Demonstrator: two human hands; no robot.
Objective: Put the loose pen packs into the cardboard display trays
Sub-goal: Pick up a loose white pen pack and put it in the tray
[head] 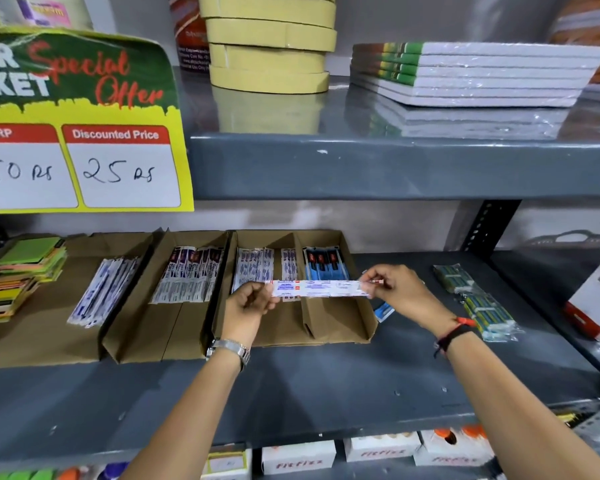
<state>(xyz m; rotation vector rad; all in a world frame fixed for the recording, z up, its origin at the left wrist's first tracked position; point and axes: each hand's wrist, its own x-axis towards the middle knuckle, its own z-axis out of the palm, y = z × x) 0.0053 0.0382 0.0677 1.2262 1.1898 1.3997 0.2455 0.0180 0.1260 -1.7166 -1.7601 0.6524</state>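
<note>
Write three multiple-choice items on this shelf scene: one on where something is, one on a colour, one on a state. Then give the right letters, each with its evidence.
1. Where do the blue pen packs lie?
A. Right compartment of the right-hand tray
B. On the upper shelf
C. In the leftmost tray

2. What colour is the sign's border?
A. Blue
B. Yellow
C. White

3. How is the white pen pack held?
A. Lying loose on the shelf
B. In one hand, upright
C. By both hands, lengthwise across the tray

Answers:
1 A: they sit past the divider of the right-hand tray.
2 B: the rim is bright yellow.
3 C: the left hand and right hand pinch its ends.
</note>
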